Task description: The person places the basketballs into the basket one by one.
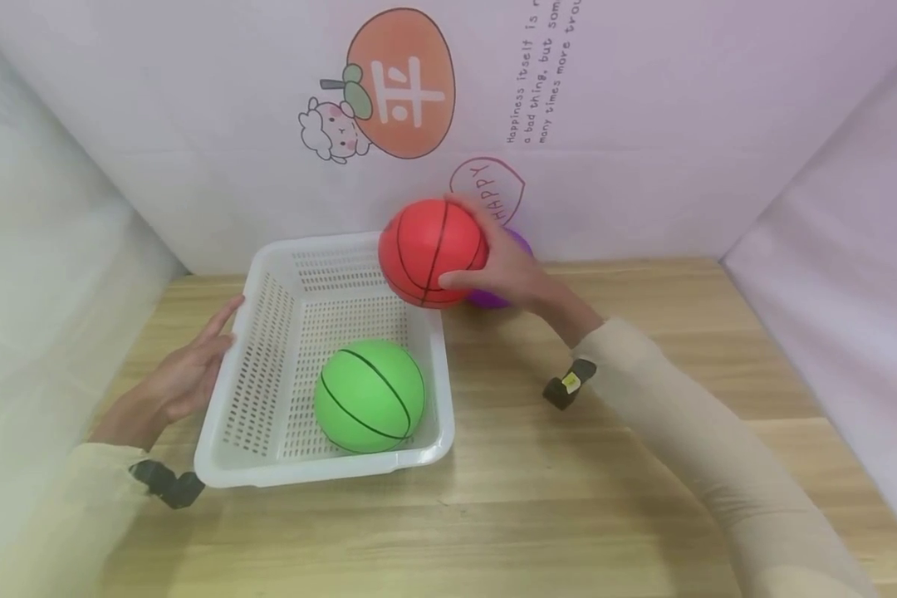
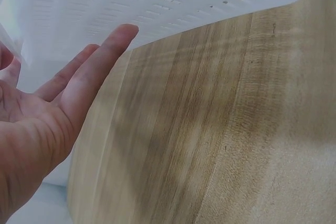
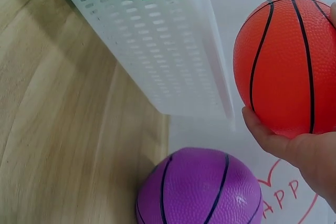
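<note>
A red ball (image 1: 428, 249) with black basketball lines is gripped by my right hand (image 1: 501, 266), thumb on the near side and fingers over the top. It is held up over the back right corner of a white perforated basket (image 1: 448, 399). Inside that basket lies a green ball (image 1: 370, 397), toward the front right. My left hand (image 1: 190, 374) is at the basket's left side, its extended fingers touching the wall near the rim; the left wrist view shows the fingers (image 2: 100, 66) straight. Behind my right hand, a purple ball (image 3: 199, 190) sits on the table outside the basket.
The wooden table (image 1: 568, 498) extends in front of the basket and to its right. A white printed cloth wall (image 1: 628, 183) stands behind, with more white cloth at both sides. The basket's raised rim runs beneath the red ball.
</note>
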`<state>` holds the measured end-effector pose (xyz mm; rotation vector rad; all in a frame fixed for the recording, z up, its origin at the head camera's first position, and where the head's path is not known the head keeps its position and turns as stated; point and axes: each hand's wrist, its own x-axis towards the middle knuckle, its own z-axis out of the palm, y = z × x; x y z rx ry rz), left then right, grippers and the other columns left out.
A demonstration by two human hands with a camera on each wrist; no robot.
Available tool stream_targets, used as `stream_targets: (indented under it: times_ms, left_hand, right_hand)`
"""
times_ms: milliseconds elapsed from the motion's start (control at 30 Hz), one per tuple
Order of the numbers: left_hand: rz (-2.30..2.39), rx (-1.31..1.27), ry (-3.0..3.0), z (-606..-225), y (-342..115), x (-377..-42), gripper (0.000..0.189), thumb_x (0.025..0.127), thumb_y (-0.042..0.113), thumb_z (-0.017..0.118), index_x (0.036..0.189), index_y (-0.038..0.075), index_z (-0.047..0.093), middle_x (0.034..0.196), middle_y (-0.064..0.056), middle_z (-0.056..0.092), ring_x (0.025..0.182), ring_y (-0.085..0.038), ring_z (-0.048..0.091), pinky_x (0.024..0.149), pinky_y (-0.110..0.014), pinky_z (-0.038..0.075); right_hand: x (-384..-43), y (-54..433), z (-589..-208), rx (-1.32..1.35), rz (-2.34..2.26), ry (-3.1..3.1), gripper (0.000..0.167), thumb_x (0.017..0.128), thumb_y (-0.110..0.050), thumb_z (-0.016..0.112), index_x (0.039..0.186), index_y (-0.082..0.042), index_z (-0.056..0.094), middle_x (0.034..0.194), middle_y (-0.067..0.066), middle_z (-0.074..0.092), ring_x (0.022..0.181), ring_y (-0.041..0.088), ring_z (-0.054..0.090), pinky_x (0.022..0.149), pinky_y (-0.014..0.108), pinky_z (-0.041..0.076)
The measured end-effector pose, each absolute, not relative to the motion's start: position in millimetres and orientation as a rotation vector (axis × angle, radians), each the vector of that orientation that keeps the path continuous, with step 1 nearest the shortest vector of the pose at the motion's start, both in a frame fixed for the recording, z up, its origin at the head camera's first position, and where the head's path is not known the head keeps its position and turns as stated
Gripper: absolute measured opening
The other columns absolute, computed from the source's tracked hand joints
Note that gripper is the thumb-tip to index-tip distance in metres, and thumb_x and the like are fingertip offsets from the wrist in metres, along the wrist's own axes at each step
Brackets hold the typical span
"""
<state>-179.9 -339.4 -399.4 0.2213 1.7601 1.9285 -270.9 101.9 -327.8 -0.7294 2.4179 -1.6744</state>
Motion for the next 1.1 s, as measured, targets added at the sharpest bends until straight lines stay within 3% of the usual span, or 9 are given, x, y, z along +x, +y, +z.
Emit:
stream_targets:
  times_ms: [233,400,600,700,767,867,1000,1100]
  left_hand:
    - [1.939,0.260,1.742,-399.4,-341.1,-181.7,0.059,0.112,0.027,0.024,0.158,0.047,-0.007,0.159,-0.025,-0.001,0.119,-0.014,0.058,0.090,-0.047,0.053]
    - [1.956,0.265,1.708,-400.6,-342.2,-182.5,0.059,0.112,0.027,0.024,0.157,0.048,-0.007,0.160,-0.025,-0.006,0.119,-0.014,0.058,0.090,-0.047,0.052]
    - [1.978,0.296,1.668,-403.9,-343.9,-183.7,0.059,0.112,0.024,0.023,0.158,0.046,-0.008,0.153,-0.008,0.024,0.121,-0.016,0.058,0.091,-0.048,0.052]
    - [1.962,0.300,1.690,-404.6,-344.4,-184.3,0.059,0.112,0.025,0.022,0.158,0.047,-0.008,0.157,-0.019,0.015,0.121,-0.016,0.057,0.091,-0.049,0.052]
    - [1.941,0.290,1.713,-404.0,-344.0,-185.3,0.058,0.112,0.026,0.022,0.157,0.048,-0.008,0.159,-0.027,0.000,0.120,-0.014,0.057,0.090,-0.049,0.052]
    - [1.928,0.281,1.721,-403.2,-343.5,-185.7,0.057,0.112,0.027,0.021,0.157,0.049,-0.008,0.158,-0.030,-0.014,0.119,-0.013,0.057,0.090,-0.049,0.052]
    - [1.976,0.284,1.665,-401.9,-344.3,-184.7,0.059,0.113,0.023,0.021,0.158,0.046,-0.008,0.156,-0.021,0.017,0.120,-0.016,0.058,0.090,-0.049,0.052]
    - [2.016,0.287,1.619,-401.9,-344.5,-183.6,0.060,0.112,0.021,0.023,0.158,0.044,-0.009,0.145,-0.002,0.038,0.120,-0.019,0.058,0.090,-0.049,0.052]
  right_hand:
    - [-271.2,85.5,-333.9,-0.798,-1.661,2.374,0.098,0.077,-0.029,0.086,0.155,-0.037,0.027,0.146,0.000,0.040,0.126,0.024,0.048,0.091,0.040,0.054]
    - [-270.9,75.7,-339.3,-0.846,-1.662,2.322,0.101,0.078,-0.027,0.085,0.157,-0.037,0.024,0.149,0.001,0.038,0.128,0.024,0.046,0.091,0.039,0.053]
    - [-266.9,66.9,-337.1,-0.857,-1.671,2.260,0.103,0.079,-0.017,0.084,0.159,-0.032,0.022,0.153,0.005,0.034,0.131,0.026,0.046,0.092,0.037,0.053]
    - [-258.0,63.5,-326.2,-0.850,-1.674,2.244,0.101,0.079,-0.013,0.082,0.160,-0.026,0.022,0.153,0.008,0.035,0.130,0.027,0.046,0.093,0.037,0.053]
    - [-252.1,61.9,-319.3,-0.854,-1.676,2.237,0.100,0.080,-0.012,0.081,0.160,-0.022,0.022,0.152,0.009,0.035,0.130,0.028,0.047,0.093,0.037,0.052]
    - [-247.0,59.3,-313.6,-0.873,-1.683,2.217,0.099,0.080,-0.013,0.081,0.159,-0.020,0.023,0.152,0.009,0.035,0.129,0.028,0.047,0.094,0.038,0.052]
    - [-247.2,54.0,-314.1,-0.903,-1.700,2.167,0.098,0.079,-0.013,0.082,0.159,-0.019,0.025,0.151,0.007,0.036,0.129,0.025,0.047,0.093,0.038,0.053]
    - [-253.6,48.7,-320.0,-0.932,-1.702,2.152,0.099,0.078,-0.013,0.083,0.159,-0.020,0.026,0.151,0.006,0.037,0.130,0.024,0.046,0.092,0.039,0.053]
